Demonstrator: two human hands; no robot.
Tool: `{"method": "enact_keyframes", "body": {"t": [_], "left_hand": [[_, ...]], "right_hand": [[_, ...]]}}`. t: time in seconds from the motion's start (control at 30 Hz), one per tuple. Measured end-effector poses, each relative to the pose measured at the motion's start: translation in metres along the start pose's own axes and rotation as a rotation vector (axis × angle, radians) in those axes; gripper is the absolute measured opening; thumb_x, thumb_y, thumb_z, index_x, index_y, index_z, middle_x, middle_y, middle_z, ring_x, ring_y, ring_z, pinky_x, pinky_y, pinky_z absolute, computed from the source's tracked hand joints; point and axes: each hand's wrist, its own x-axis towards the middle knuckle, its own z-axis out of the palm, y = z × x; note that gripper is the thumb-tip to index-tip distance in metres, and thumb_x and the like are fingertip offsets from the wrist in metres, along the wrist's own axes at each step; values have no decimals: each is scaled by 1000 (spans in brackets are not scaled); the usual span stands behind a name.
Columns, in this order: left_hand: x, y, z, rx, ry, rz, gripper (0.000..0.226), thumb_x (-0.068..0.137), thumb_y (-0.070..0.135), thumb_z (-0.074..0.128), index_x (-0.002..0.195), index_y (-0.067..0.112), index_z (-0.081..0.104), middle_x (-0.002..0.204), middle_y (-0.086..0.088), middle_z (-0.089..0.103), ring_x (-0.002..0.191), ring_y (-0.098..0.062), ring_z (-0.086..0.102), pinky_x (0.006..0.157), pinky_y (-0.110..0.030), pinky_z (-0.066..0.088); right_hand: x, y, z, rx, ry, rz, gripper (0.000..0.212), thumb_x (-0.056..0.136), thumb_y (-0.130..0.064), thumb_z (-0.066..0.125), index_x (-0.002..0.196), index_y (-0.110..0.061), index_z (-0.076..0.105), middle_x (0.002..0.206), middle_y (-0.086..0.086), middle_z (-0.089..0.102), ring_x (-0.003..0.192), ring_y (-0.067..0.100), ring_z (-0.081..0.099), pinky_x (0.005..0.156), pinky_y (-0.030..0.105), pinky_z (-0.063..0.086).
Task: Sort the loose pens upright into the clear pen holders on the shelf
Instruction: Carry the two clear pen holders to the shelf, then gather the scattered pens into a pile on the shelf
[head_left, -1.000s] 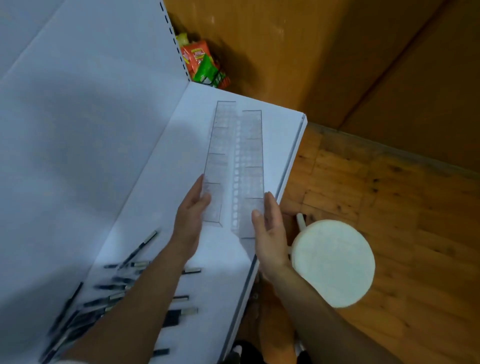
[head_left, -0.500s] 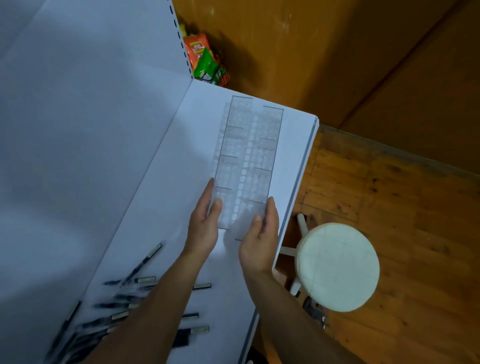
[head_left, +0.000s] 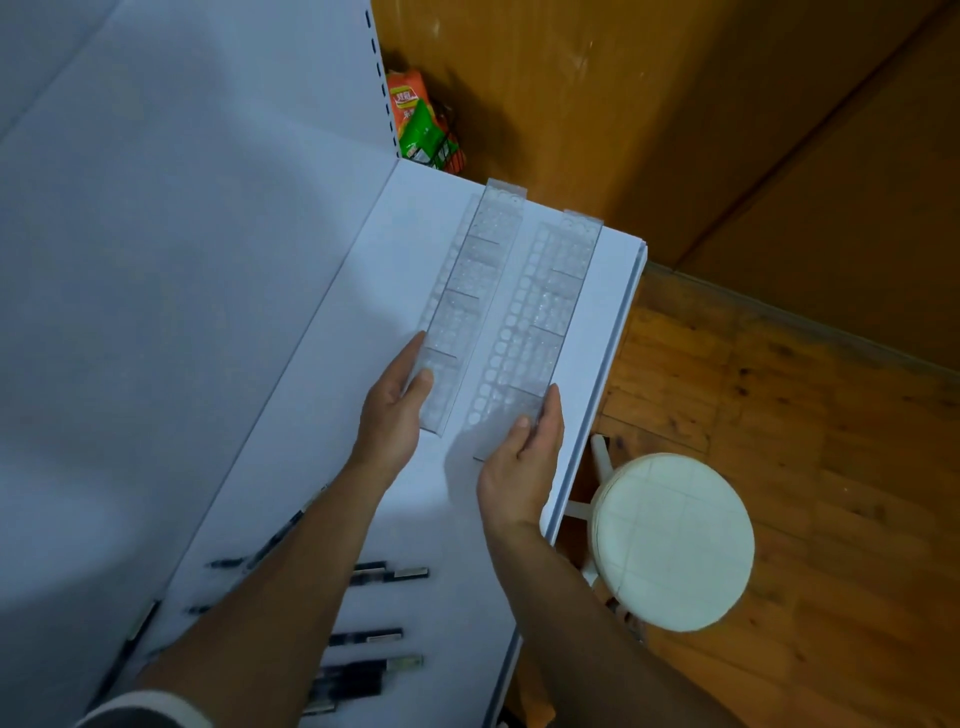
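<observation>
Clear pen holders (head_left: 540, 322): left grip (head_left: 392, 415) and right grip (head_left: 519, 462) each seemingly pinch 1 near end.

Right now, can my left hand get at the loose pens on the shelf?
Probably, once it lets go: the left hand grips the near end of the left pen holder. The pens lie loose on the shelf, nearer you, beside and under that forearm, with nothing else over them.

Clear plastic left pen holder (head_left: 467, 296) and right pen holder (head_left: 545, 322) lie side by side on the white metal shelf (head_left: 337, 415), left hand (head_left: 389, 415) and right hand (head_left: 519, 462) gripping their near ends; loose dark pens (head_left: 387, 574) lie nearer, round white stool (head_left: 672, 540) right of the shelf
</observation>
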Motion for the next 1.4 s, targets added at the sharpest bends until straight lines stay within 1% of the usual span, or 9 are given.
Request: {"method": "enact_keyframes", "body": {"t": [0.23,0.33,0.43,0.57,0.7,0.83,0.97,1.27,1.4], "left_hand": [[3,5,-1,-51,20,-16,42,97,10,53,138,21,51,137,10,55,124,-1,51,107,-22,39],[-1,13,-4,-40,63,-54,40,96,14,56,136,15,53,134,6,57,122,-5,52,104,-19,39],[-11,18,-13,32,108,-70,37,96,21,58,132,14,57,128,5,60,118,-7,54,100,-17,38],[-37,21,-28,195,135,-93,38,96,33,56,130,17,59,126,5,61,117,-9,54,99,-22,38],[-78,22,-37,452,141,-115,42,97,40,51,133,19,55,133,1,57,118,-14,52,97,-24,36],[-131,20,-39,768,101,-145,45,97,42,48,135,18,52,138,-3,54,123,-20,51,102,-31,37],[-207,13,-35,965,146,-200,43,97,41,46,133,19,54,136,-4,56,120,-23,53,99,-33,40],[-428,-56,-38,829,366,-484,39,98,43,43,127,21,57,129,-5,60,110,-24,58,92,-35,47],[-504,-90,-39,794,477,-641,47,99,45,38,140,24,45,146,-2,45,129,-25,46,104,-37,40]], "right_hand": [[1,2,-5,9,-43,30,47,105,-23,35,152,-26,26,156,-9,30,144,9,28,119,33,28],[2,3,-15,23,-111,83,47,103,-32,40,150,-26,33,153,-10,37,141,10,34,117,38,32],[2,-3,-33,-132,-204,41,51,101,-45,39,148,-27,36,151,-8,40,139,13,37,115,43,35],[9,-16,-68,-427,-373,-26,51,103,-43,34,145,-15,42,149,2,43,138,18,38,115,34,28],[7,-19,-100,-759,-566,-143,52,102,-46,33,139,-13,49,143,7,49,132,23,43,108,34,32],[-12,-15,-124,-1027,-733,-309,56,101,-51,33,144,-15,43,148,6,44,135,25,40,109,36,33],[-47,-10,-141,-1122,-902,-443,59,101,-53,33,148,-17,38,152,6,39,138,27,35,114,38,29],[-161,31,-176,-1151,-1198,-688,55,101,-50,38,145,-17,43,148,7,42,136,27,37,110,40,34],[-217,51,-189,-1172,-1331,-776,56,100,-50,38,145,-17,41,150,6,40,135,27,38,109,41,36]]}}
